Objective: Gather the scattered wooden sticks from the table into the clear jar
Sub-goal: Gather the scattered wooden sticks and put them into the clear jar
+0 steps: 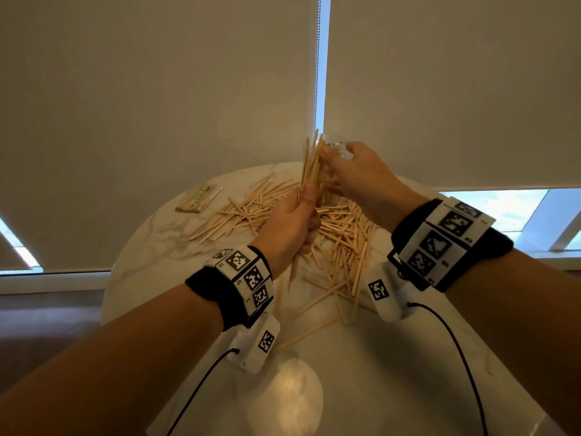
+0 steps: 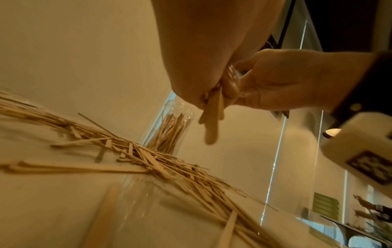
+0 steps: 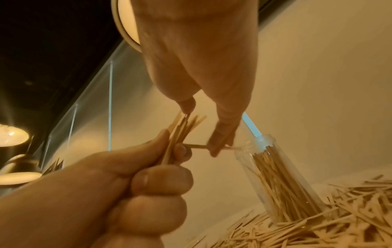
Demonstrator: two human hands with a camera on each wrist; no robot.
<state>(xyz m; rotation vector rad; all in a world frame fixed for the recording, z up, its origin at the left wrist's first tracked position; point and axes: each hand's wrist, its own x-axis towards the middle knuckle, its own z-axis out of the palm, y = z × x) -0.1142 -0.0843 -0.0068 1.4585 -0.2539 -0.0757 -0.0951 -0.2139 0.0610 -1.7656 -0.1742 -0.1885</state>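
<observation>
My left hand (image 1: 306,202) grips a bundle of wooden sticks (image 1: 311,168) upright above the table, their lower ends poking out below the fist (image 2: 212,122). My right hand (image 1: 333,176) is at the top of the bundle with curled fingers. Its forefinger (image 3: 220,142) pinches one stick (image 3: 197,146) that lies crosswise. The clear jar (image 3: 275,176) stands upright just behind the hands, partly filled with sticks and with no lid on. In the head view only its rim (image 1: 334,144) shows. Many loose sticks (image 1: 342,237) lie scattered below the hands.
The round white marble table (image 1: 377,372) has its rim close on the left and the far side. A wrapped pack of sticks (image 1: 198,198) lies at the far left. Roller blinds hang right behind the table. Cables trail from both wrist cameras.
</observation>
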